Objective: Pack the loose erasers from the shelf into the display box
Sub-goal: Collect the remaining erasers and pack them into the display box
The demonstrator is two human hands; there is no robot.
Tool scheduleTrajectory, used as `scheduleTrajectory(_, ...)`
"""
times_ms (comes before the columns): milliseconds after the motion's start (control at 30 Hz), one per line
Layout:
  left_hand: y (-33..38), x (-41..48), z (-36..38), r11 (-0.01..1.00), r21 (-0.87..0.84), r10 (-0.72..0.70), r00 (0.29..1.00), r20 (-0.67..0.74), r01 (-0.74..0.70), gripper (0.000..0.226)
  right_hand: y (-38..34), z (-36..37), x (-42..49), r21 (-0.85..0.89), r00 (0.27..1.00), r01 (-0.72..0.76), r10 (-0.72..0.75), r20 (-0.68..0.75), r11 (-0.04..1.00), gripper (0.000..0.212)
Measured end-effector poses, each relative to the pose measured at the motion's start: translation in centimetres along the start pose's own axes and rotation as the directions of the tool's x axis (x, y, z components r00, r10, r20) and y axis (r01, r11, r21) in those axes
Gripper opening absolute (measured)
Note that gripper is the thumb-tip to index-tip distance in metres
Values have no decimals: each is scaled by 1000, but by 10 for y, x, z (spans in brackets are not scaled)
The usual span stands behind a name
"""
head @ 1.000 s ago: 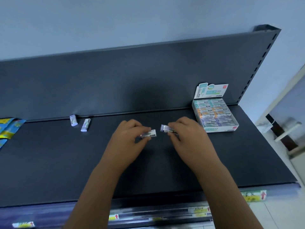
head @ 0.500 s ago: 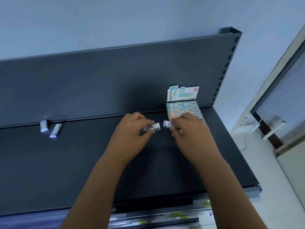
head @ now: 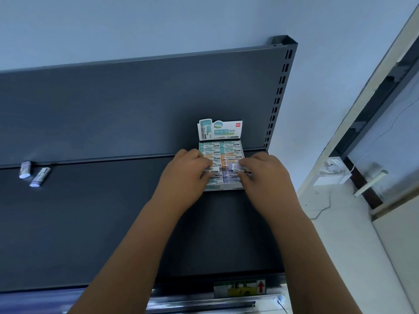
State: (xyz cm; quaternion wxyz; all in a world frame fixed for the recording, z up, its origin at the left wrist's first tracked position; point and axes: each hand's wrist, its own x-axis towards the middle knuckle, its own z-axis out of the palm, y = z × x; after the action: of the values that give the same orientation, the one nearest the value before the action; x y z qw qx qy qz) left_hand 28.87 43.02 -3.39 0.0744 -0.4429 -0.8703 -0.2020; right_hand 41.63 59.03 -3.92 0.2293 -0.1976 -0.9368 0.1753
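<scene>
Dark grey shelf (head: 113, 223) runs out nearest me, and the change on it is plain. A second ago both hands were busy over bare shelf, with the display box (head: 226, 187) well off to the right of the right hand (head: 265, 177). Now both have travelled across and hover directly above it. The left hand (head: 188, 175) has its fingers curled down, pinching a white-sleeved eraser (head: 212, 169) at the tips. The right hand pinches a lilac-ended eraser (head: 241, 168) the same way, just beside the other.

The box's rows look nearly full under the fingertips, and its header card (head: 221, 130) stands beyond the knuckles. I'd say the carry is over and only seating these two remains, though the hands hide any gaps. Far to the left of the left hand, two loose erasers (head: 40, 177) lie by the back panel (head: 136, 109), so another trip looks due.
</scene>
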Motion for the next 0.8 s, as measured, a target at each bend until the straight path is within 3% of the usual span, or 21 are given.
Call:
scheduleTrajectory(167,1,8,0,999,27,-41,999,21,41,17,6,3,6,4,998,44,-45,40,999,21)
scheduleTrajectory(500,1,6,9,990,-115,-76,997,12,77,15,6,9,12,-4,993,94,-94,67,996,21)
scheduleTrajectory(800,7,4,11,988,-93,-128,991,-25,125,9,7,16,13,36,998,11,-13,55,999,18)
